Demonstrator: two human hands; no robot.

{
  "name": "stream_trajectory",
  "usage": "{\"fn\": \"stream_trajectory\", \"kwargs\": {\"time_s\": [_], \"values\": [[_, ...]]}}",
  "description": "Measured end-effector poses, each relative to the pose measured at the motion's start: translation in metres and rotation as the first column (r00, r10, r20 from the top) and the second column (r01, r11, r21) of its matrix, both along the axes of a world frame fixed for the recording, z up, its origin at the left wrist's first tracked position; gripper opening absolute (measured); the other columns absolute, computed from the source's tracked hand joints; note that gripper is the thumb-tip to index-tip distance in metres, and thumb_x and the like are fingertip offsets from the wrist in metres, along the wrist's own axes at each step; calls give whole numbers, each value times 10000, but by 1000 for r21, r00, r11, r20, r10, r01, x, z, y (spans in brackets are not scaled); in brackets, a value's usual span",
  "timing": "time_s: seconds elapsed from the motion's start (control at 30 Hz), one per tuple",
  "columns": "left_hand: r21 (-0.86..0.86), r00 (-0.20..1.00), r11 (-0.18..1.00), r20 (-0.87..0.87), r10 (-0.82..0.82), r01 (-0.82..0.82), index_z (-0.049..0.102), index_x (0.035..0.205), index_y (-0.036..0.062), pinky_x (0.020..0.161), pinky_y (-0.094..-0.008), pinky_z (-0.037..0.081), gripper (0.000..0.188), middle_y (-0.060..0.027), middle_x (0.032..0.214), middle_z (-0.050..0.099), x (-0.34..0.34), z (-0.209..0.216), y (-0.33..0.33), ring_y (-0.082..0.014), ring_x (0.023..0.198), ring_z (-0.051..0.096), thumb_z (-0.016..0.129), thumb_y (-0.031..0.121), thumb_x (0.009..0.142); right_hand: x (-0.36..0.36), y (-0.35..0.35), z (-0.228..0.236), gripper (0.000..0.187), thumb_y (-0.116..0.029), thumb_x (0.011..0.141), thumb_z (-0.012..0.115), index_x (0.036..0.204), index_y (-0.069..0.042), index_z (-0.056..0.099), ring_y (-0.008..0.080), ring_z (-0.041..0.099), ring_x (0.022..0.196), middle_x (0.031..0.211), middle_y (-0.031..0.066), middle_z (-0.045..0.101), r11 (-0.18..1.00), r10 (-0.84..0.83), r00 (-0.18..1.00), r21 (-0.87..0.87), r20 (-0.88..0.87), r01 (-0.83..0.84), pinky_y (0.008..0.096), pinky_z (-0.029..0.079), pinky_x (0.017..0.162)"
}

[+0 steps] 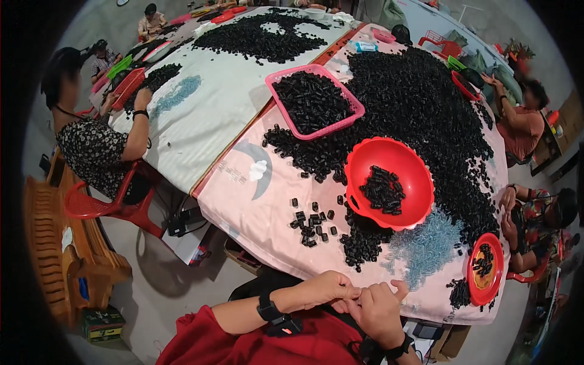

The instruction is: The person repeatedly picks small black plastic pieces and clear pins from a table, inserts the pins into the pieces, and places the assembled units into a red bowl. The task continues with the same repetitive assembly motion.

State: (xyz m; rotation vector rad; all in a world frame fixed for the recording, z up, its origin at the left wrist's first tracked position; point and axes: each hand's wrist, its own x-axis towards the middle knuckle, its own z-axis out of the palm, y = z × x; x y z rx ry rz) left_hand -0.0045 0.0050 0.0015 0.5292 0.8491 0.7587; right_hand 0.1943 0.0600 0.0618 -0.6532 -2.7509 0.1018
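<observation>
My left hand (328, 289) and my right hand (378, 309) meet just off the table's near edge. The left thumb and fingers are pinched together against the right hand's curled fingers. One right finger sticks out to the side. Whatever sits between the fingertips is too small or hidden to make out. Beyond them lies a heap of small clear bluish pieces (429, 246) on the pink tablecloth (274, 243). Small black cylindrical parts (363, 243) lie beside it, and a looser group of black parts (313, 225) is farther left. A red bowl (417, 176) holds some finished-looking black tubes (382, 190).
A pink basket (286, 125) full of black pieces stands behind the bowl. A large black pile (420, 103) spreads across the table's right half. At the right edge sits a red plate (477, 292). Other people work around the table; one sits left on a red chair (91, 201).
</observation>
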Motion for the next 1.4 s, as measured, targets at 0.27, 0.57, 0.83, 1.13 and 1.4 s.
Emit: {"fn": "stream_trajectory", "kwargs": {"time_s": [0.27,0.57,0.83,1.13,1.4], "values": [[-9,997,997,-10,71,-71,725,1010,30,704,-295,618,411,-91,904,773,0,19,9,-164,742,733,765,439,1014,-1,7,11,297,-320,868,820,843,-124,598,218,576,750,775,32,519,999,-40,998,-21,-51,39,532,358,1003],[11,1000,1000,-17,4,-4,732,989,42,688,-291,620,394,-94,896,775,0,19,15,-166,753,750,750,434,1025,-1,9,22,258,-281,894,800,882,-105,611,230,578,781,804,45,532,999,8,1000,-36,-23,-8,524,367,1006],[-47,998,997,6,57,-56,715,1065,35,727,-286,631,338,-94,953,774,-3,18,15,-155,800,754,729,373,1051,-2,9,18,230,-253,917,770,1005,-64,671,235,605,825,843,58,571,995,-28,999,-94,-32,25,521,378,998],[-34,942,955,160,297,-295,661,1320,68,754,-247,616,306,-27,1036,746,-29,21,25,-118,876,743,627,292,1114,13,46,-38,218,-37,900,753,1109,-13,697,305,606,837,894,106,625,989,-136,958,-93,-252,116,446,441,821],[63,909,924,217,356,-377,655,1263,28,601,-262,531,502,-2,881,609,-26,19,24,-94,747,602,665,481,1046,14,60,-68,135,-18,897,735,1027,-30,699,320,584,803,863,109,605,987,-160,933,-58,-323,149,459,444,791]]}}
